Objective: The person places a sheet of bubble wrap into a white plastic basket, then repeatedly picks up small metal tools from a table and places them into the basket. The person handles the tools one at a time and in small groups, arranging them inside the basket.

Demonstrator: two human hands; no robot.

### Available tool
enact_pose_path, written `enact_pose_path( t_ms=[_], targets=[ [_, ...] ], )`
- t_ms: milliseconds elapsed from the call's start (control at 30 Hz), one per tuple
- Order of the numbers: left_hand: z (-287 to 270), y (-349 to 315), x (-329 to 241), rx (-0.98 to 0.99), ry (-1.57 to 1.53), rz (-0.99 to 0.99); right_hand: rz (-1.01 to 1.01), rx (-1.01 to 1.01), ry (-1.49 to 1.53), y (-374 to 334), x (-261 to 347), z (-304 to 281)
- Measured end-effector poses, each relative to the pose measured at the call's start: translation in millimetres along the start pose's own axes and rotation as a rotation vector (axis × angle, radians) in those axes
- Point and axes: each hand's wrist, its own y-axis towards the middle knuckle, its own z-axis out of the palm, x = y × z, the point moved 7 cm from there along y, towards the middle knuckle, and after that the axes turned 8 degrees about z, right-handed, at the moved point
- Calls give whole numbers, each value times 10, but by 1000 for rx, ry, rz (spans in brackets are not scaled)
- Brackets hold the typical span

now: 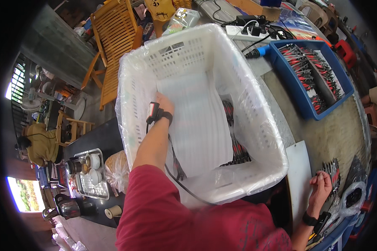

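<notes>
A large white perforated plastic crate lined with clear plastic film stands in front of me. Inside it, a white foam sheet covers much of a layer of slim red-and-black pieces, which show along the right side. My left hand reaches into the crate at the sheet's far left edge; its fingers are mostly hidden. On the right, my right hand has curled fingers close beside a bundle of similar slim pieces on the table. Whatever its fingertips may hold is too small to make out.
A blue bin with more red-and-black pieces stands at the far right, near a white power strip and cables. A white board lies right of the crate. To the left are a metal tray with cups and a wooden folding chair.
</notes>
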Motion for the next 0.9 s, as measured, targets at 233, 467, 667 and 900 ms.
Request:
enact_pose_path(
  t_ms=[233,467,667,900],
  targets=[
    [-202,-258,-808,90,210,437,4,49,30,-2,-18,3],
    [310,-949,-1382,461,54,676,31,14,7,-22,-26,-25],
    [670,-957,-1408,477,-15,599,29,20,18,-25,-43,-35],
    [1032,-868,-1357,272,150,722,28,7,15,-27,-50,-29]
  ],
)
